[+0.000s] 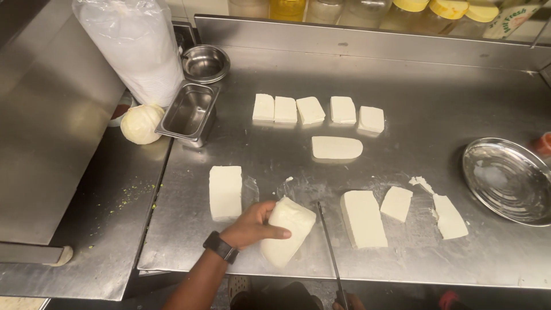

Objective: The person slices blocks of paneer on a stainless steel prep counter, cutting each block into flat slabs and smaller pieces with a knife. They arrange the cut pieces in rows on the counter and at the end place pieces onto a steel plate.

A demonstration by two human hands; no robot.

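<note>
Our left hand [252,225] is curled over a white cheese block [287,231], fingers wrapped on its top and left side, the block tilted on the steel tabletop [436,115] near the front edge. Our right hand [348,302] is barely in view at the bottom edge, closed around the handle of a long knife [329,241]; the blade lies just right of the block, pointing away from us. We judge the block soft and moist, a bit slippery, fairly heavy for its size, and it would crumble or dent if squeezed, so hold it by the broad sides with a gentle, flat grip. Just left of the left hand lies a rectangular slab [225,192]; right of the knife a bigger slab [363,219], then a small piece [396,203] and a thin wedge [449,217] with crumbs. Beyond the hand sits a rounded slab [336,147], and farther back a row of five small squares [310,109]. Containers: a round steel plate [508,179] far right of the hand, looks empty; a rectangular steel tub [189,112] up and left, empty; a small steel bowl [205,62] behind it, empty as far as we can see. A bagged stack of white cups [135,46] and a pale round cabbage [141,123] stand left of the tub. Jars with yellow lids [447,11] line the back; contents unclear.
</note>
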